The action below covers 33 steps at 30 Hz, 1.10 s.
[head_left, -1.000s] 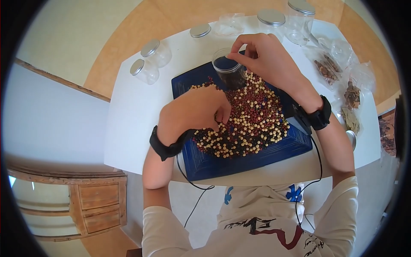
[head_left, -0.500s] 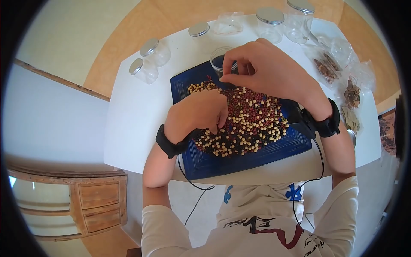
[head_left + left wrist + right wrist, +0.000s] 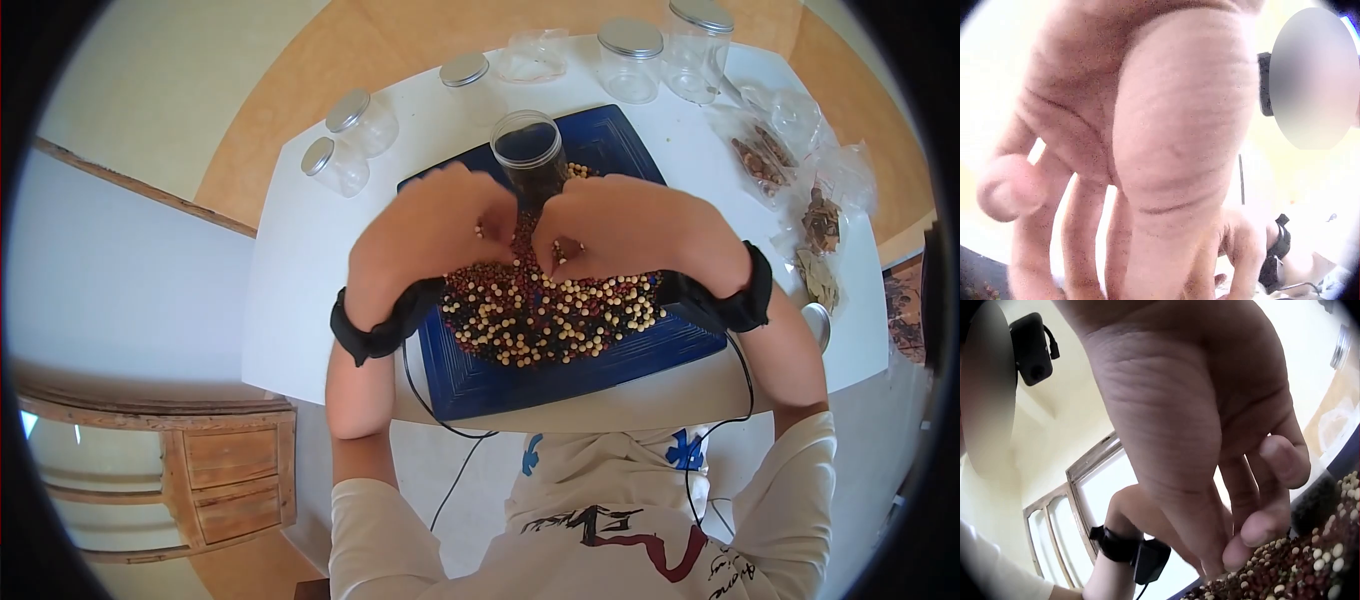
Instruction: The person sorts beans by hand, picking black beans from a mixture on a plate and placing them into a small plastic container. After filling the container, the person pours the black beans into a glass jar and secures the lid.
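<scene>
The right hand (image 3: 642, 222) had come down from the jar (image 3: 528, 150) to the beans (image 3: 560, 325), near the left hand (image 3: 425, 225), so both hands were working at the pile. Their fingers were bent, the right fingertips together; whether either pinched a bean, I could not tell. The jar stood on the blue tray (image 3: 462, 382).

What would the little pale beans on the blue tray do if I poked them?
The pale beans look round and smooth, so they would probably roll. They're tiny, so each one is likely light and easy to nudge. They lie loosely among darker beans on the tray, so I think one poke might move neighbours too.
</scene>
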### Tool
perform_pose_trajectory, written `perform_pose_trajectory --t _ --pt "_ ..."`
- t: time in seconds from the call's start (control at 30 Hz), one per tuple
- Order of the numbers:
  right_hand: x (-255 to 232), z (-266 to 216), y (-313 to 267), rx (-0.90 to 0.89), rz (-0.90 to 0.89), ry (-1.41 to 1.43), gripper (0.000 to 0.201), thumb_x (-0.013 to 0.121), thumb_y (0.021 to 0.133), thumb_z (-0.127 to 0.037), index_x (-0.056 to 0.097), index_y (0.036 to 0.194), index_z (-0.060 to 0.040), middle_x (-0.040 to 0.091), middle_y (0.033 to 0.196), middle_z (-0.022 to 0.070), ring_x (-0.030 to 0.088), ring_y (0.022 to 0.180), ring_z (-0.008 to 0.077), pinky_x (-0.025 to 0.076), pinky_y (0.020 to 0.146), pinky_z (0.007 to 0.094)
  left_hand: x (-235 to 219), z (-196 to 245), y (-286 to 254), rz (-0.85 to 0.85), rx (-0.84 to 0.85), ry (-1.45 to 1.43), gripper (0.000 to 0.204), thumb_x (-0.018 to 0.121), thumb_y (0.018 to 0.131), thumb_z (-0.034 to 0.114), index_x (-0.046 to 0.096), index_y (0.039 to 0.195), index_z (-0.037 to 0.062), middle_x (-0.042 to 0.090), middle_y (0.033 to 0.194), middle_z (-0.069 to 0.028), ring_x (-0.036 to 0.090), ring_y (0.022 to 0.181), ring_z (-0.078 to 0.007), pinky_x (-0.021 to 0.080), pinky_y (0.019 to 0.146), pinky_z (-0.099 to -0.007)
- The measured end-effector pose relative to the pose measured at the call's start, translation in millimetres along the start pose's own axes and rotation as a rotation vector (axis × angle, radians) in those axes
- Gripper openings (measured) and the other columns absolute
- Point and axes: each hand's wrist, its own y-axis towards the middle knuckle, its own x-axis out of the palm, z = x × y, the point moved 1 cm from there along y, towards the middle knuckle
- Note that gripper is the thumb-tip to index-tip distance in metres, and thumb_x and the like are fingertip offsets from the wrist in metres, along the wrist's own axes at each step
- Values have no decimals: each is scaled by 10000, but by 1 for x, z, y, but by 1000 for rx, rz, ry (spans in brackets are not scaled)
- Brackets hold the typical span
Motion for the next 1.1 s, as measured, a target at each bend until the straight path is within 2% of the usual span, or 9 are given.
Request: perform_pose_trajectory --t 0.07,0.2,0.27,0.6,0.8,0.87,0.9,1.0,1.1 --pt "3 -6 4 128 -154 2 96 774 893 -210 801 943 -134 767 854 64 741 891 272 565 771 393 -12 5 1 200 -12 -52 163 861 841 127 755 917 29 754 817 -52 677 650 -149 510 608 -282" --pt "25 9 6 22 -73 -25 95 776 877 -211 799 934 -139 746 834 59 729 864 282 561 762 416 -17 21 5 429 -81 -208 162 873 858 153 772 917 40 774 849 -28 647 579 -113 481 555 -244" --pt "29 9 9 10 -86 -19 95 782 859 -204 795 925 -137 730 827 58 716 859 282 557 756 422 -13 19 12 719 6 -177 176 889 864 186 785 925 57 788 882 -23 613 528 -90 450 516 -215" --pt "37 10 11 5 -113 -14 114 782 851 -178 784 945 -114 740 789 65 728 861 303 559 757 436 3 0 29 983 53 110 264 907 844 273 744 863 66 769 781 -1 562 495 -123 419 517 -285" --pt "31 5 11 -66 -123 7 99 759 866 -150 763 935 -79 746 765 86 742 781 288 558 708 414 -4 4 16 881 89 16 275 880 870 313 735 863 80 743 748 -31 618 568 -188 468 569 -327" --pt "22 3 12 -33 -161 78 99 753 880 -146 751 928 -59 746 760 107 737 722 286 551 662 396 -7 11 5 567 -7 -21 236 871 859 286 749 873 84 738 762 -43 679 673 -240 502 624 -364" --pt "16 2 12 -40 -171 71 99 753 880 -146 751 928 -59 746 760 107 737 722 286 551 662 396 -7 10 -1 578 -17 -25 236 871 859 286 749 873 84 738 762 -43 679 673 -240 502 624 -364" --pt "-4 1 4 -21 -149 128 99 762 886 -130 741 941 -50 740 741 99 716 649 239 531 606 356 6 6 -16 28 3 -10 170 849 817 185 764 934 96 742 849 -53 708 854 -298 551 766 -407" --pt "-25 -1 -1 6 55 194 91 782 901 -100 727 956 -52 647 656 42 609 581 145 464 556 314 35 -3 -25 -149 86 -122 164 827 834 136 748 969 88 732 898 -51 695 932 -299 547 813 -412"
